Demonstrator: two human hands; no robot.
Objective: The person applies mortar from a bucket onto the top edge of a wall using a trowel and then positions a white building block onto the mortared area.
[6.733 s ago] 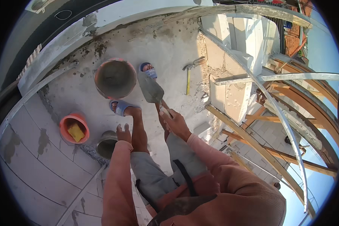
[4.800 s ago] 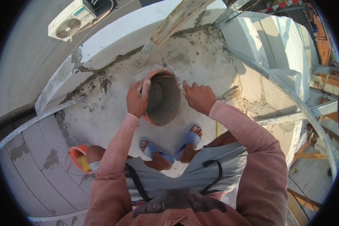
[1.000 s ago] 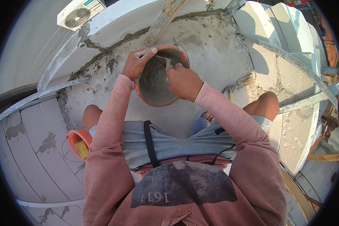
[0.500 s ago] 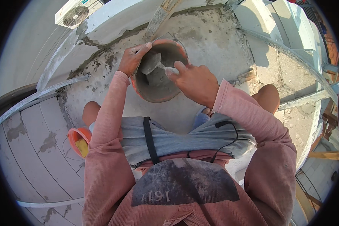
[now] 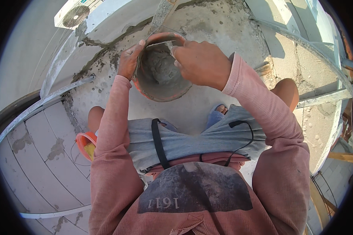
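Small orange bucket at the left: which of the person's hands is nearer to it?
Left. The left hand grips the mortar bucket at its left rim, ahead and right of the small orange bucket; the right hand is farther right, by the mortar bucket's right rim.

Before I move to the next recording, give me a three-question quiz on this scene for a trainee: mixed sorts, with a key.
1. True or false: the left hand is completely apart from the large round orange-red bucket of grey mortar-like mix.

2. Multiple choice: what colour is the sponge-like block in the small bright-orange bucket?
a) blue
b) yellow
c) white

3. Fill the gap: on their feet, the person wears blue open-toed ____.

Key:
1. False; it holds the rim at the left side.
2. b
3. sandals
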